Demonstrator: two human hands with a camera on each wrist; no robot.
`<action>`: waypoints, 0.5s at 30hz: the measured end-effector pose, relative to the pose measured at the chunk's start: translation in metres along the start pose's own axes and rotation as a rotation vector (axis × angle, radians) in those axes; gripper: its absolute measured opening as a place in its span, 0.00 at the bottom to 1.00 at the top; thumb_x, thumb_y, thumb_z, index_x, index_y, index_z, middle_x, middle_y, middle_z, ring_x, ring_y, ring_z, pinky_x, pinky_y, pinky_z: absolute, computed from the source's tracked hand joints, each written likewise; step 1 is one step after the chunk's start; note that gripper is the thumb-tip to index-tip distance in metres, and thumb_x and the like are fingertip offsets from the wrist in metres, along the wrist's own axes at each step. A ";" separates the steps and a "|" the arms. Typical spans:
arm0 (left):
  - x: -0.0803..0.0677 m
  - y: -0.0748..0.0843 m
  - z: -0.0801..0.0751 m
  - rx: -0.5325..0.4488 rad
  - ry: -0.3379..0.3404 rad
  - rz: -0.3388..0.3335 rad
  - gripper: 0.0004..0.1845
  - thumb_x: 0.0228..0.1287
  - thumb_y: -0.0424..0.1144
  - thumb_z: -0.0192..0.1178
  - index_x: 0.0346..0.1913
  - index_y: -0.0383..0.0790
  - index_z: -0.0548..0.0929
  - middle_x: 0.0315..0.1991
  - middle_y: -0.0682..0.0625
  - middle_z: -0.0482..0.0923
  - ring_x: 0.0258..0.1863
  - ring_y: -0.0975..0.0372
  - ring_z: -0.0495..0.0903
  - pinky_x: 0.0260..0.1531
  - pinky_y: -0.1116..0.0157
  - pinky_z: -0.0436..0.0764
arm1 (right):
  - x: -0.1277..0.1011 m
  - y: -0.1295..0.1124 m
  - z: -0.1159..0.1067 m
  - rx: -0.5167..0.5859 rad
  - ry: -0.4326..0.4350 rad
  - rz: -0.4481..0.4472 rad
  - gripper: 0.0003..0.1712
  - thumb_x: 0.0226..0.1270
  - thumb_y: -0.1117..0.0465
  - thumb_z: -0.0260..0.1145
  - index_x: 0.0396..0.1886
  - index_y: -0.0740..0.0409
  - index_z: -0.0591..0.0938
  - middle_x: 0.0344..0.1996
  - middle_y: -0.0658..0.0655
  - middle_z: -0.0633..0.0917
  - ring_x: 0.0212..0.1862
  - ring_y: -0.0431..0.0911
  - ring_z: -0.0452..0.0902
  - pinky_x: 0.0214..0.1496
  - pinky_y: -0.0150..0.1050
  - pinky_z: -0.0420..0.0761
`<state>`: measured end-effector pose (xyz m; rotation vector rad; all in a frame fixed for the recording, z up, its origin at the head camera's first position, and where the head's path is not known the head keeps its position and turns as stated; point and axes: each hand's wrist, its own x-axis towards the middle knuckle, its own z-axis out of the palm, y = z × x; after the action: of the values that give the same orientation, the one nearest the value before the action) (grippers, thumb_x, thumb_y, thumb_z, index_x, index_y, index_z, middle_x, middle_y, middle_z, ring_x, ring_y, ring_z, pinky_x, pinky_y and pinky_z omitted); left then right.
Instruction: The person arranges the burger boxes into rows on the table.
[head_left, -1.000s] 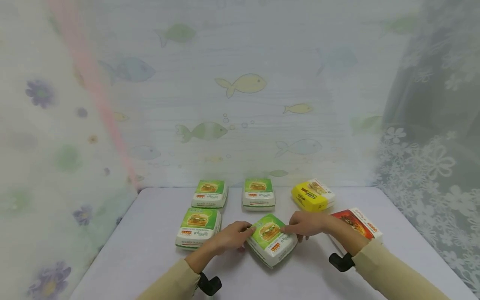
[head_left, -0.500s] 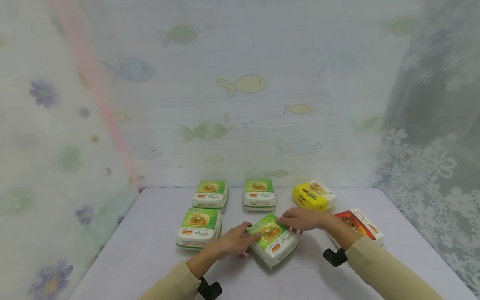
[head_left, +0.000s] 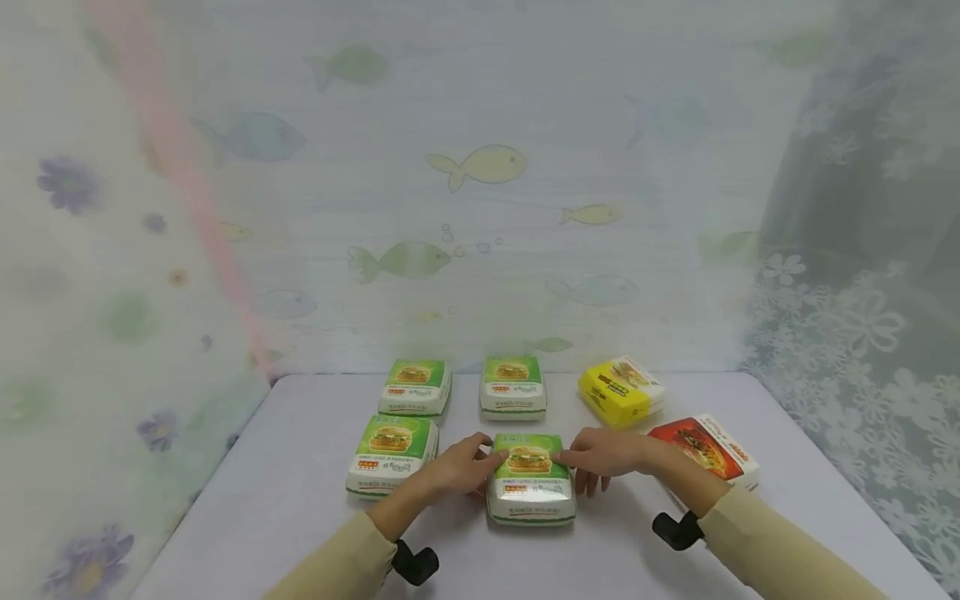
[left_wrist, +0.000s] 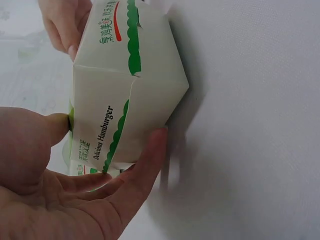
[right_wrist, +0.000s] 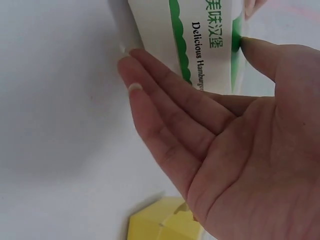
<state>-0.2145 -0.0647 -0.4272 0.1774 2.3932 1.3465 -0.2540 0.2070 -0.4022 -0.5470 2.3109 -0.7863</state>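
Observation:
A green-and-white hamburger box [head_left: 531, 481] sits squarely on the white table, its printed lid facing up. My left hand [head_left: 463, 468] holds its left side, thumb on the lid's edge and fingers along the lower wall. In the left wrist view, the left hand [left_wrist: 95, 185] spreads its fingers against the side wall of the box [left_wrist: 107, 115]. On the opposite side my right hand [head_left: 603, 457] grips the box, thumb on top. The right wrist view has the right thumb at the lid's edge of the box [right_wrist: 205, 50] and the fingers along its side.
Two green boxes stand at the left, a rear one [head_left: 415, 387] and a front one [head_left: 393, 454]. Another green box [head_left: 513, 387] is behind the held one. A yellow box [head_left: 621, 392] and a red-and-white box [head_left: 708, 450] lie at the right. A patterned curtain [head_left: 480, 208] hangs behind the table.
The held box has turned from a slanted angle to face straight forward. My right hand shifted along its edge and back down to its right side, while the left stayed at the left side.

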 end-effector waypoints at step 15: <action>0.001 0.005 -0.013 -0.015 -0.010 -0.024 0.29 0.81 0.48 0.51 0.71 0.27 0.67 0.52 0.37 0.78 0.40 0.54 0.81 0.33 0.56 0.88 | 0.010 -0.006 0.008 0.191 0.064 -0.012 0.23 0.79 0.48 0.59 0.43 0.64 0.87 0.30 0.58 0.89 0.32 0.50 0.87 0.39 0.44 0.88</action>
<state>-0.2206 -0.0726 -0.4173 0.1512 2.3685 1.3494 -0.2548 0.1940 -0.4074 -0.4566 2.2603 -1.0307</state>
